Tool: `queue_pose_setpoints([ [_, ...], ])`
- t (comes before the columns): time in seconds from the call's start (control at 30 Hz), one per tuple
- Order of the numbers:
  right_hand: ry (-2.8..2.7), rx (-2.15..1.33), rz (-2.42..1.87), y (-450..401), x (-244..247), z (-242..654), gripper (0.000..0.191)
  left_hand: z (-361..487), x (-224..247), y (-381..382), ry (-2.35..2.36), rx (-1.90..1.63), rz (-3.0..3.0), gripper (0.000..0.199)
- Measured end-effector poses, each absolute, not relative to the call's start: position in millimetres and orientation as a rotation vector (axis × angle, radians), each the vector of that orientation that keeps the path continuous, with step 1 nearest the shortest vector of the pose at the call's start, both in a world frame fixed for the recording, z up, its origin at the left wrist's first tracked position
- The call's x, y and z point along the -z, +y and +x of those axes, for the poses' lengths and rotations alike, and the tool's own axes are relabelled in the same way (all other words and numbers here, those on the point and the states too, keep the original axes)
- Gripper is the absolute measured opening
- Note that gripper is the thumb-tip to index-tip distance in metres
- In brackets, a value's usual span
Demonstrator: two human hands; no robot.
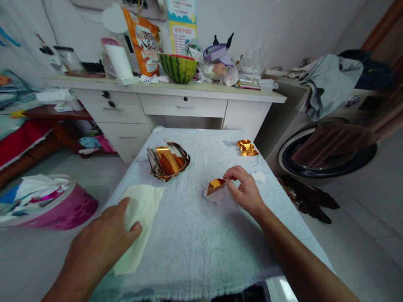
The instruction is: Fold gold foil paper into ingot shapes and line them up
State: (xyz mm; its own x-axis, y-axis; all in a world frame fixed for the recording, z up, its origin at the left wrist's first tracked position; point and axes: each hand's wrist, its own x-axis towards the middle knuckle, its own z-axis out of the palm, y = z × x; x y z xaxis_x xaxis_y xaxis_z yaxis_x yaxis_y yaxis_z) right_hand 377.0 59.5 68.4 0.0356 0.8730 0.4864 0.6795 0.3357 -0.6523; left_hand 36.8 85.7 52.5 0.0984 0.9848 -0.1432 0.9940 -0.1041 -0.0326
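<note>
And right of centre in the frame, here is the folded piece of gold foil [216, 186], its right-hand end pinched between the thumb and fingertips of the right hand [243, 191]! It sits slightly tilted over a pale patch of the cloth; whether it touches the fabric, one cannot tell. Over to the lower left, the left hand [100, 239] is wide, thumb well away from the fingers, nothing in its grasp, poised at the pale yellow paper [146, 216]; contact there is hard to judge.

Up and left of centre lies the stack of gold foil sheets [170, 162], edges curling upward. Toward the upper right of the bench [189, 256], a little group of folded gold pieces [247, 148] lies close together, shining away. Pale blue cloth [201, 235] covers that bench.

Further out, a pink bin [83, 207] full of papers and wrappers stands at the left edge. Across the top runs a white drawer unit [185, 102], carrying a cut watermelon [176, 69] and an orange bag [146, 44]. At far right, a washing machine [300, 119], brown cloth [333, 144] draped over its round door!
</note>
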Motion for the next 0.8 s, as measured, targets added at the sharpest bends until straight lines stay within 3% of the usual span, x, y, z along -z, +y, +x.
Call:
queue_pose_setpoints([
  [0.33,-1.91,-0.433,-1.807,50.8,-70.8,381.0,0.02,45.4,-72.5,85.6,2.006,0.261,2.288,0.055],
  [0.6,-2.027,-0.454,-1.816,49.1,-67.3,364.9,0.041,41.1,-70.9,91.4,1.98,0.334,2.26,0.058],
  [0.8,-2.164,-0.45,-1.876,37.5,-79.9,328.3,0.031,30.4,-73.0,93.3,1.958,0.161,2.243,0.061],
])
